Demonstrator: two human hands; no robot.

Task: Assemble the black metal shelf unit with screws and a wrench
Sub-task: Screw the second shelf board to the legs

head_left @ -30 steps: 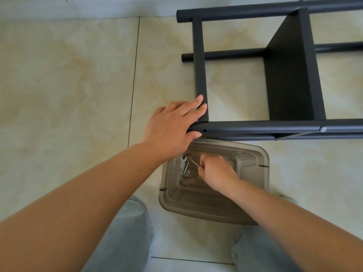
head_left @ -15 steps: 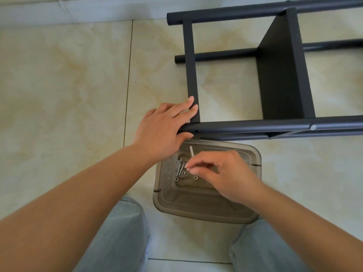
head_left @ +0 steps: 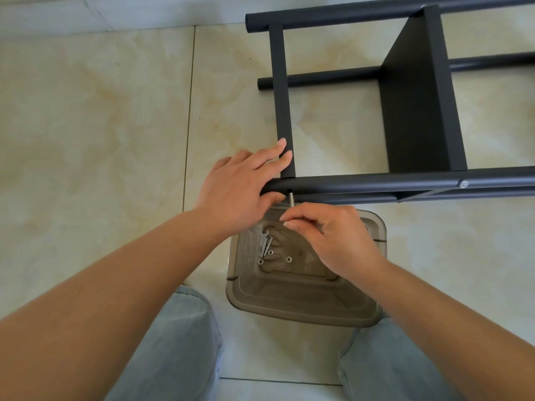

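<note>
The black metal shelf frame (head_left: 399, 183) lies on its side on the tiled floor. My left hand (head_left: 240, 189) grips the end of its near tube, fingers resting on the flat crossbar (head_left: 282, 96). My right hand (head_left: 327, 235) pinches a silver screw (head_left: 291, 199) whose tip sits at the hole in the tube's underside. A fitted screw head (head_left: 464, 184) shows farther right on the same tube. A small wrench (head_left: 263, 234), two screws and a few washers lie in the tray below.
A translucent grey plastic tray (head_left: 304, 311) sits on the floor between my knees, just under the near tube. A black shelf panel (head_left: 417, 111) stands upright within the frame. A wall base runs along the top left.
My right hand lifted a screw out of the tray and brought its tip up to the hole in the near tube. My left hand stayed on the tube end.
</note>
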